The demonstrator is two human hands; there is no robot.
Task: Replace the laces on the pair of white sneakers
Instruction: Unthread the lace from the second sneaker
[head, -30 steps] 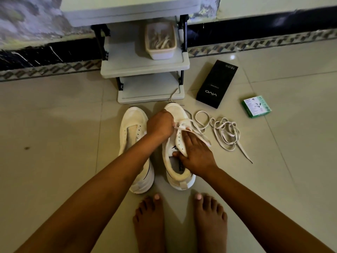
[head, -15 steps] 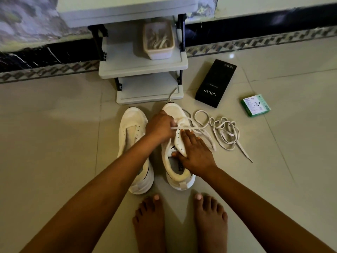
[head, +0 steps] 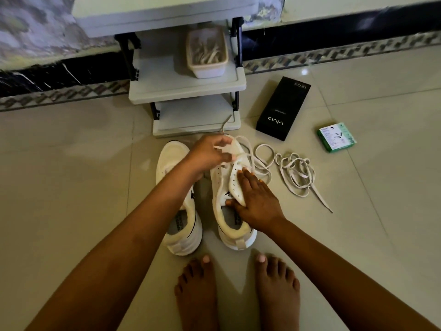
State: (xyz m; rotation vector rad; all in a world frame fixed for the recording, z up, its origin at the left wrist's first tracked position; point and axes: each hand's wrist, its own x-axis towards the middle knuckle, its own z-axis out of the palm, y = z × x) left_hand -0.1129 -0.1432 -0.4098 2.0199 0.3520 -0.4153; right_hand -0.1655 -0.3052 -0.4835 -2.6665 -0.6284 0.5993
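I judge I'm mid-lacing: my left hand (head: 210,154) pinches the flat white lace (head: 241,149) over the toe of the right-side white mesh sneaker (head: 223,187), while my right hand (head: 255,199), fingers flat, presses its tongue. Next, pull the lace snug. The sneaker's long axis runs away from me, toe toward the grey plastic shelf (head: 191,89).

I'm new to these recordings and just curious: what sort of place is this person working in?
Most likely a home, on the floor beside a wall. The signs: a glossy tiled floor, a small plastic shelf rack against the wall, and bare feet next to the white sneakers.
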